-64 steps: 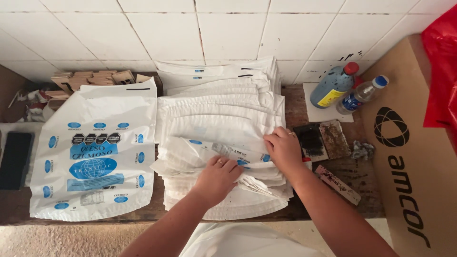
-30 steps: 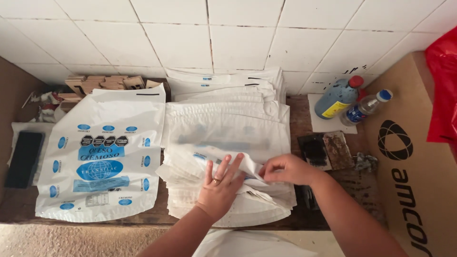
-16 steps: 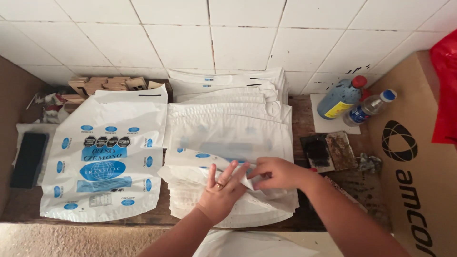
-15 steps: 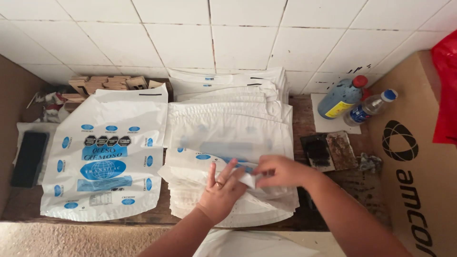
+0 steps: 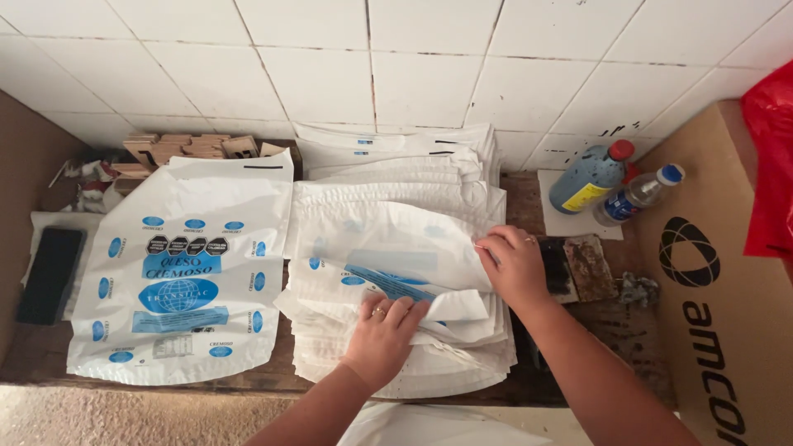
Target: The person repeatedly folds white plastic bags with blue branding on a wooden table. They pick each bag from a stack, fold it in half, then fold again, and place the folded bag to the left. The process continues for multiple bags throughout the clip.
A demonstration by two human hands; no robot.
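A thick stack of white plastic bags (image 5: 388, 206) lies in the middle of a wooden counter. My right hand (image 5: 514, 266) pinches the right edge of the top bag (image 5: 396, 260), which shows blue print on its underside. My left hand (image 5: 382, 330) rests flat under that bag's lower corner, fingers tucked beneath the folded flap. To the left lies another white bag with blue print (image 5: 178, 272), face up and flat.
A large blue bottle with a red cap (image 5: 588, 177) and a small clear bottle (image 5: 636, 194) stand at the back right. A brown cardboard box (image 5: 719, 289) lines the right side. Wooden blocks (image 5: 186, 149) and a black pad (image 5: 51, 272) sit at the left. White tiled wall behind.
My right hand went from the stack's right side toward the middle, then back right, peeling the top bag up. My left hand slid under its lower flap.
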